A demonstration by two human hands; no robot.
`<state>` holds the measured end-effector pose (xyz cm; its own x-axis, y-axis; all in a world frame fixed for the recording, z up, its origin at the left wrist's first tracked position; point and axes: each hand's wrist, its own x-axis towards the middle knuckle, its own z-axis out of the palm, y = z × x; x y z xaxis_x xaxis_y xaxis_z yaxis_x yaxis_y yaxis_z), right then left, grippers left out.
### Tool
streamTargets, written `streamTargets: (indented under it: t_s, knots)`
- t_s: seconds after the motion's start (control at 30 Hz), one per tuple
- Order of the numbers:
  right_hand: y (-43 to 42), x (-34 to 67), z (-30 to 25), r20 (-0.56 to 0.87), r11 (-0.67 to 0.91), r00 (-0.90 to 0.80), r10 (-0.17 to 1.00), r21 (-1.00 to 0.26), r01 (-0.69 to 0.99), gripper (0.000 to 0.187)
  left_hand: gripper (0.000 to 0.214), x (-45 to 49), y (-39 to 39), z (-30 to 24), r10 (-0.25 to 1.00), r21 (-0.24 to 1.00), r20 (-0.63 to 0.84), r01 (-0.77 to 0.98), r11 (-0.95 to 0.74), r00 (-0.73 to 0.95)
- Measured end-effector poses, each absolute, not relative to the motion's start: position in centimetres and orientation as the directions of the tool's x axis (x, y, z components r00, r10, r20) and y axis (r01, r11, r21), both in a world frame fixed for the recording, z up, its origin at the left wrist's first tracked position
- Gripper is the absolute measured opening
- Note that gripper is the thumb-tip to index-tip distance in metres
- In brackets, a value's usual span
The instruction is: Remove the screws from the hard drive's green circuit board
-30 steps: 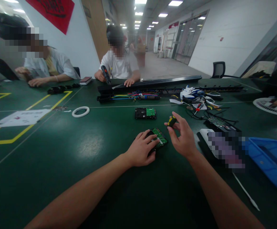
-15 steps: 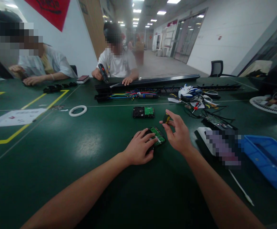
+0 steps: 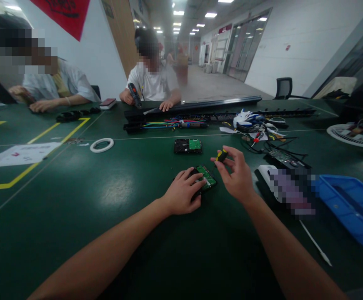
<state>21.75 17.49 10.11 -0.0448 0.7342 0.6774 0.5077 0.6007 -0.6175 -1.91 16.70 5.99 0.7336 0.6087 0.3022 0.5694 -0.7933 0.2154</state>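
My left hand [image 3: 183, 192] lies on a black hard drive [image 3: 204, 179] with a green circuit board facing up, fingers curled over its near left side and pressing it to the green table [image 3: 75, 216]. My right hand [image 3: 236, 173] is just right of the drive, its fingertips pinched round a small screwdriver with a yellow and black handle [image 3: 221, 155]. The screwdriver stands over the drive's far right corner; its tip is hidden. A second hard drive [image 3: 188, 146] lies flat a little farther away.
A blue plastic tray [image 3: 350, 204] sits at the right, a white stick [image 3: 315, 243] near it. Cables, tools and a long black rail [image 3: 206, 105] lie across the far side. Two other people sit opposite, one holding a power screwdriver [image 3: 134, 94]. A white tape ring [image 3: 101, 145] lies left.
My right hand has turned the screwdriver handle between its fingertips, shifting slightly, while my left hand has stayed on the drive. The view has tilted a little.
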Motion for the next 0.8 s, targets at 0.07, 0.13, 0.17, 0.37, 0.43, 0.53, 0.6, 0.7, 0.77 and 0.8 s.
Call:
streamTargets:
  t_s: [0.07, 0.13, 0.17, 0.37, 0.43, 0.53, 0.6, 0.7, 0.77, 0.8]
  knots:
    - [17.4, 21.9, 10.0, 0.717, 0.590, -0.001, 0.697, -0.573, 0.569, 0.051, 0.061, -1.9, 16.7, 6.1, 0.609, 0.220, 0.298, 0.568, -0.793, 0.735]
    - [17.3, 21.9, 10.0, 0.752, 0.592, -0.003, 0.659, -0.517, 0.618, 0.047, 0.061, -1.9, 16.7, 6.1, 0.607, 0.220, 0.296, 0.566, -0.794, 0.737]
    - [17.2, 21.9, 10.0, 0.759, 0.598, -0.019, 0.651, -0.497, 0.628, 0.046, 0.061, -1.9, 16.7, 6.1, 0.607, 0.219, 0.295, 0.566, -0.795, 0.738]
    - [17.4, 21.4, 10.0, 0.741, 0.665, 0.025, 0.671, -0.617, 0.421, 0.040, 0.061, -1.9, 16.6, 6.1, 0.617, 0.210, 0.284, 0.580, -0.787, 0.734]
    - [17.5, 21.3, 9.7, 0.734, 0.660, 0.073, 0.676, -0.646, 0.385, 0.039, 0.061, -1.9, 16.6, 6.1, 0.619, 0.210, 0.280, 0.583, -0.785, 0.734]
    - [17.6, 21.1, 9.2, 0.735, 0.635, 0.154, 0.660, -0.656, 0.409, 0.039, 0.062, -2.0, 16.6, 6.1, 0.623, 0.211, 0.269, 0.587, -0.782, 0.734]
    - [17.6, 21.0, 9.0, 0.745, 0.630, 0.185, 0.640, -0.648, 0.429, 0.039, 0.062, -2.0, 16.6, 6.1, 0.624, 0.214, 0.267, 0.587, -0.781, 0.734]
    - [17.6, 20.7, 9.1, 0.768, 0.622, 0.190, 0.612, -0.616, 0.483, 0.039, 0.062, -2.0, 16.6, 6.2, 0.620, 0.216, 0.270, 0.581, -0.784, 0.736]
    - [17.5, 20.4, 9.3, 0.773, 0.604, 0.186, 0.607, -0.600, 0.524, 0.040, 0.061, -2.0, 16.6, 6.2, 0.617, 0.213, 0.270, 0.579, -0.787, 0.739]
    - [17.5, 20.4, 9.3, 0.769, 0.593, 0.187, 0.611, -0.601, 0.535, 0.041, 0.061, -1.9, 16.6, 6.2, 0.616, 0.211, 0.271, 0.578, -0.788, 0.740]
